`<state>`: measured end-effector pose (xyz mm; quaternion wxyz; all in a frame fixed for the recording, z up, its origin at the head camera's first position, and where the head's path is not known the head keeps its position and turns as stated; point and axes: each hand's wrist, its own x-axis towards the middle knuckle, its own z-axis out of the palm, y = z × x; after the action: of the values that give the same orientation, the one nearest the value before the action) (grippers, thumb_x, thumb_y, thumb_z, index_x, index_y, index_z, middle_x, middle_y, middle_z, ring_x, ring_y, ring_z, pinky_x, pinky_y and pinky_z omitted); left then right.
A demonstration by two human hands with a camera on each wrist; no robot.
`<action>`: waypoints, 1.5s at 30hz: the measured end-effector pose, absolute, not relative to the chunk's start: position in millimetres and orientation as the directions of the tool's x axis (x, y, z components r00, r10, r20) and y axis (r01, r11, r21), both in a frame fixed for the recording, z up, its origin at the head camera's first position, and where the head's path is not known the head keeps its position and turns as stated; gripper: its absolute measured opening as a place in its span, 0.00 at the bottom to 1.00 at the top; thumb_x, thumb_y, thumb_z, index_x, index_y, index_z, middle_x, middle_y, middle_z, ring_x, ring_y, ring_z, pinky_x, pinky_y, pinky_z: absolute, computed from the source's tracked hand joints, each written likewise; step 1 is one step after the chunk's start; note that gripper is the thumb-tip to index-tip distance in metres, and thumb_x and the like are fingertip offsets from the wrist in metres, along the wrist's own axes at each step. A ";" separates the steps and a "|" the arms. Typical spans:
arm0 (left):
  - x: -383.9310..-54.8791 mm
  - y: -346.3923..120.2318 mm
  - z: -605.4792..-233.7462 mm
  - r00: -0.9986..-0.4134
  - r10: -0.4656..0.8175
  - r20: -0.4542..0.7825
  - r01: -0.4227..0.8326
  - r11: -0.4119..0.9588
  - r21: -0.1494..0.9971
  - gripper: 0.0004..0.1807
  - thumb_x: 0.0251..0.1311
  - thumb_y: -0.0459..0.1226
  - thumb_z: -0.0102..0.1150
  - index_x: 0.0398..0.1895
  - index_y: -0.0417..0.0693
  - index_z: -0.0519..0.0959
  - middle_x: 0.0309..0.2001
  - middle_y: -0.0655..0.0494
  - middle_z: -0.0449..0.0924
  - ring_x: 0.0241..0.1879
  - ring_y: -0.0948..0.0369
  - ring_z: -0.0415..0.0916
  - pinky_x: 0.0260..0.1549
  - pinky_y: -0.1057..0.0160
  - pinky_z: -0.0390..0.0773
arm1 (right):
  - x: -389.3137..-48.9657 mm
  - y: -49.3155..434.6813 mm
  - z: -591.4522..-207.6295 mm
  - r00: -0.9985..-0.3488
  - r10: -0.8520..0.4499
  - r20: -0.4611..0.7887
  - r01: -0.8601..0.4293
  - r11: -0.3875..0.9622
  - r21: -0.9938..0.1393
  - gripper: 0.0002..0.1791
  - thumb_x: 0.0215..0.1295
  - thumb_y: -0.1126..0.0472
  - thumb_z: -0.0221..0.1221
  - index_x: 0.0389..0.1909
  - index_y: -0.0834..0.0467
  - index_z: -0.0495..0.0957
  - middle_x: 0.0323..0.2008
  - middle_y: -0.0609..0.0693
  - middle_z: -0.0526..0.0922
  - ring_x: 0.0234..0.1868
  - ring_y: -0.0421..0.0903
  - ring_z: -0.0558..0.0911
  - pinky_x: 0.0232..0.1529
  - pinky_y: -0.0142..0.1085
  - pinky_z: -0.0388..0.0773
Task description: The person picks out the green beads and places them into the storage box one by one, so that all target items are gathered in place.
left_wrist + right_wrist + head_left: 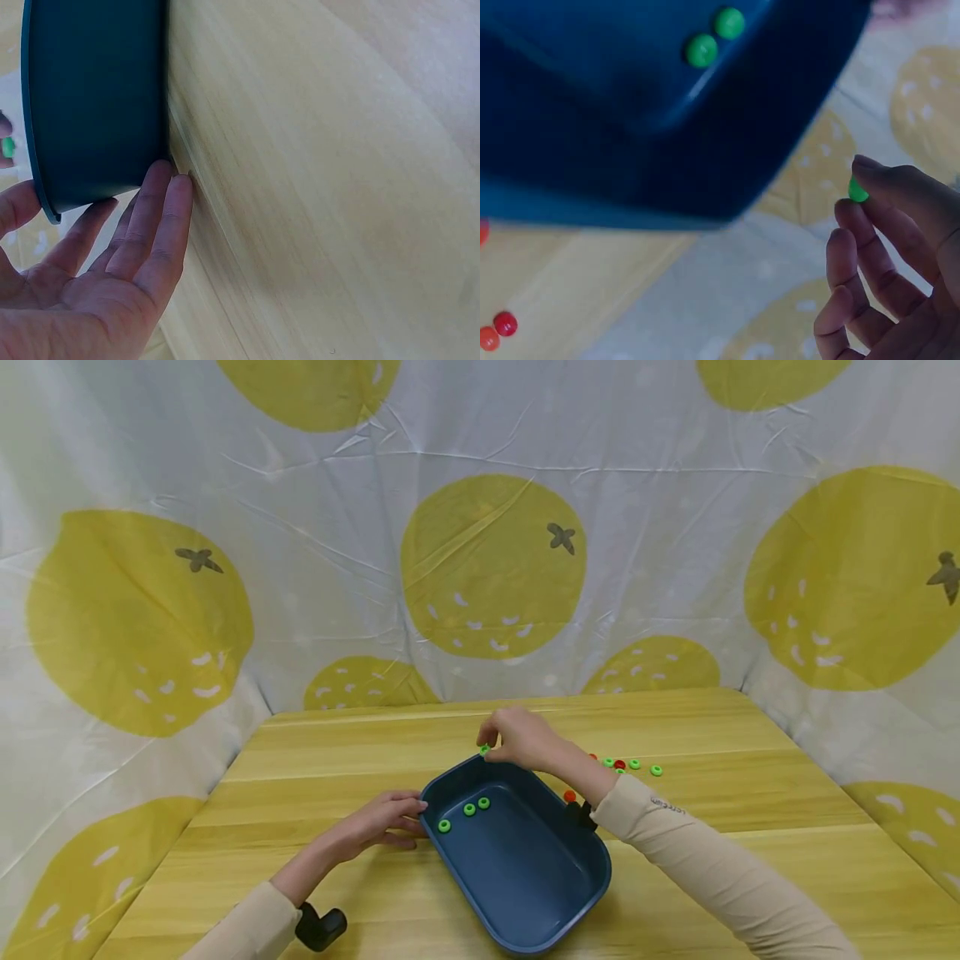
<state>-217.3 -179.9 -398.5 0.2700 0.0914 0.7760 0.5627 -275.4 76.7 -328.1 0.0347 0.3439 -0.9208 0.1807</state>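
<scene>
A dark blue rectangular bin (517, 860) sits at an angle on the table, with several green ring-shaped beads (469, 810) on its floor near the far left end. My right hand (525, 739) is over the far rim and pinches another green bead (858, 190) between thumb and index finger. My left hand (386, 821) rests against the bin's left far corner. In the left wrist view, its thumb (16, 206) is at the rim, while fairly straight fingers (142, 232) touch the outer wall down near the base.
Right of the bin, several loose green beads (656, 770) lie with red beads (619, 765) and an orange bead (570, 796) on the wooden table (360, 752). A lemon-patterned curtain (645, 552) surrounds the table's back and sides. Black wrist mounts (321, 928) stick out from the sleeves.
</scene>
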 end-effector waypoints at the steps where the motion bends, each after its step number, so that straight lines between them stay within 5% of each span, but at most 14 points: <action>1: -217.4 -179.8 -398.4 -0.837 0.446 -0.316 -0.161 0.352 0.922 0.30 0.68 0.44 0.45 0.63 0.28 0.61 0.53 0.37 0.76 0.48 0.55 0.79 0.48 0.50 0.79 | -274.3 74.1 -332.2 -0.751 -0.633 0.186 -0.658 0.698 -0.284 0.08 0.53 0.60 0.67 0.36 0.54 0.85 0.33 0.47 0.85 0.36 0.44 0.81 0.34 0.34 0.77; 20: -216.9 -178.1 -395.1 -0.838 0.444 -0.317 -0.156 0.362 0.919 0.28 0.68 0.44 0.45 0.61 0.30 0.64 0.51 0.38 0.77 0.47 0.55 0.79 0.48 0.50 0.79 | -270.6 58.6 -380.8 -0.717 -0.674 0.177 -0.677 0.734 0.051 0.05 0.49 0.66 0.65 0.22 0.53 0.82 0.23 0.45 0.82 0.24 0.43 0.77 0.26 0.37 0.69; 31: -216.9 -178.8 -395.0 -0.833 0.455 -0.314 -0.149 0.361 0.921 0.28 0.68 0.44 0.45 0.61 0.30 0.65 0.51 0.38 0.77 0.46 0.56 0.79 0.47 0.50 0.79 | -264.5 54.8 -390.7 -0.679 -0.719 0.151 -0.626 0.674 0.392 0.07 0.58 0.63 0.61 0.23 0.50 0.79 0.22 0.46 0.80 0.20 0.41 0.72 0.23 0.33 0.68; 41: -218.0 -180.8 -397.8 -0.835 0.443 -0.325 -0.166 0.360 0.918 0.30 0.68 0.44 0.45 0.63 0.29 0.62 0.52 0.38 0.77 0.47 0.56 0.80 0.48 0.51 0.79 | -263.6 54.4 -401.5 -0.650 -0.738 0.182 -0.605 0.647 0.464 0.08 0.58 0.62 0.61 0.22 0.48 0.79 0.22 0.44 0.80 0.23 0.43 0.75 0.29 0.34 0.68; 45: -217.6 -180.9 -398.6 -0.835 0.442 -0.327 -0.169 0.360 0.918 0.32 0.67 0.45 0.45 0.64 0.28 0.59 0.52 0.38 0.77 0.47 0.55 0.80 0.48 0.51 0.79 | -265.4 54.6 -399.4 -0.647 -0.737 0.193 -0.631 0.661 0.407 0.10 0.56 0.62 0.63 0.18 0.49 0.77 0.18 0.45 0.78 0.20 0.41 0.73 0.26 0.33 0.66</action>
<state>-217.6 -180.9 -398.6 0.2734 0.0880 0.7779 0.5589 -265.4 54.6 -399.4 0.1736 0.3824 -0.8945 -0.1533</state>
